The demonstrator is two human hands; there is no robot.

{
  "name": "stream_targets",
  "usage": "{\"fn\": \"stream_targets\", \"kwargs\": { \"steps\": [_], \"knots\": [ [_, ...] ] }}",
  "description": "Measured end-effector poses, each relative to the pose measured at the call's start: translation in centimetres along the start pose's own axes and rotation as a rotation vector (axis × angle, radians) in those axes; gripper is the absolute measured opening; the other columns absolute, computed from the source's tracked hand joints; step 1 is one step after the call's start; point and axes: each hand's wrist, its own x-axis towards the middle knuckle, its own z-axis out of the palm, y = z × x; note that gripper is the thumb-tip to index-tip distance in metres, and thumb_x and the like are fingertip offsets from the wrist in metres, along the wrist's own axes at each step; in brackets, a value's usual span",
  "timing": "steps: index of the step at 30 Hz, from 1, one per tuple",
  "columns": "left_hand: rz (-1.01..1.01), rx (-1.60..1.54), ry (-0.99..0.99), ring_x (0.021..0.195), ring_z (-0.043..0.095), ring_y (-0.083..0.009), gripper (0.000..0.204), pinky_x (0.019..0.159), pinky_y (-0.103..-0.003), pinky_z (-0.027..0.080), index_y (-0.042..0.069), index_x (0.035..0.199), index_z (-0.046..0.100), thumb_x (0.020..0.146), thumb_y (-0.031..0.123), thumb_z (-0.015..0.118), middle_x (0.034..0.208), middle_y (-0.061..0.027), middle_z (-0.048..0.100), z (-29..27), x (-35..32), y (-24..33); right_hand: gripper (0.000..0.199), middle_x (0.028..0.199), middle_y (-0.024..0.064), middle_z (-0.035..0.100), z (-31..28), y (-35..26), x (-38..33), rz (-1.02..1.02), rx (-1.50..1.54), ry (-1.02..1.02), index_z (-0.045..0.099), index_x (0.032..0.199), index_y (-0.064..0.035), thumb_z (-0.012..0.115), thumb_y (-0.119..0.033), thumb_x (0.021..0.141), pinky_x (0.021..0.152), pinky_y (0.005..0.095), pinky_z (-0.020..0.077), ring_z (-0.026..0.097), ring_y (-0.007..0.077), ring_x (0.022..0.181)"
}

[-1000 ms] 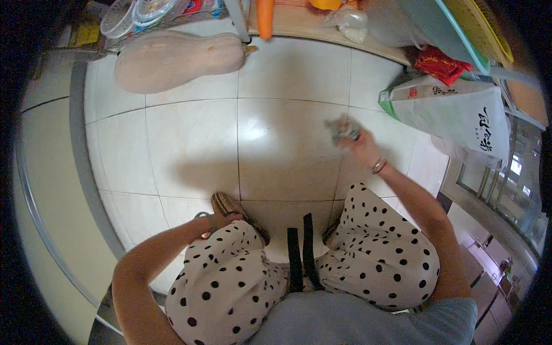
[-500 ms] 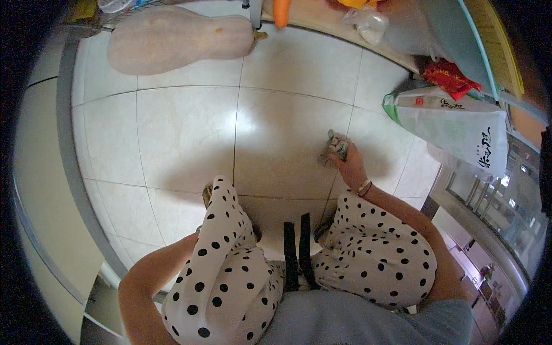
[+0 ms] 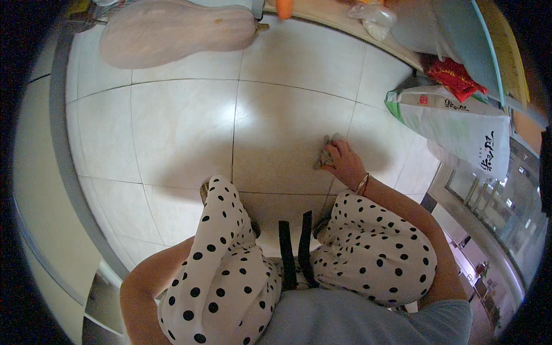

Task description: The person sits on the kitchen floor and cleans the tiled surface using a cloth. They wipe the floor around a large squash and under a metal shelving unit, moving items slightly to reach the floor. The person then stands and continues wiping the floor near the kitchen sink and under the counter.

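Pale squash (image 3: 178, 31) lies along the far left edge of the floor (image 3: 178, 126); the left hand, visible 1 second ago, is now hidden behind the left leg (image 3: 221, 230) — grip cannot be told. The right hand (image 3: 348, 165) has drawn inward, fingers curled over a bunched greyish cloth (image 3: 325, 155), in from the floor's right edge — visible work rests with 1 hand.

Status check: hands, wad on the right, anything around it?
Right hand gripping grey-green wad. Left hand hidden behind left leg. Wad over floor, contact unclear. Squash ahead-left, white bag ahead-right, both apart from wad.
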Motion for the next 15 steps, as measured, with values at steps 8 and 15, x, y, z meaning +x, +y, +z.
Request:
{"fn": "stream_targets", "kwargs": {
  "steps": [8, 15],
  "knots": [
    [-0.095, -0.217, 0.048, 0.118, 0.045, -0.0391, 0.098, 0.096, -0.047, 0.042, 0.007, 0.139, 0.013, 0.070, 0.045, 0.072, 0.130, -0.0272, 0.037, 1.6, -0.3, 0.4, 0.040, 0.115, 0.0168, 0.050, 0.1, 0.9, 6.8, -0.343, 0.059, 0.148, 0.053, 0.102, -0.0033, 0.072, -0.020, 0.072, 0.093, 0.0448, 0.0444, 0.050, 0.0363, 0.107],
    [-0.217, -0.458, 0.030, 0.119, 0.044, -0.0406, 0.106, 0.097, -0.048, 0.041, 0.005, 0.139, 0.009, 0.066, 0.047, 0.075, 0.131, -0.0290, 0.035, 4.0, -1.0, 0.1, 0.034, 0.110, 0.0142, 0.053, -1.9, -3.3, 16.0, -0.383, -0.041, 0.020, 0.055, 0.102, -0.0050, 0.068, -0.024, 0.077, 0.090, 0.0433, 0.0458, 0.052, 0.0337, 0.104]
  ]
}}
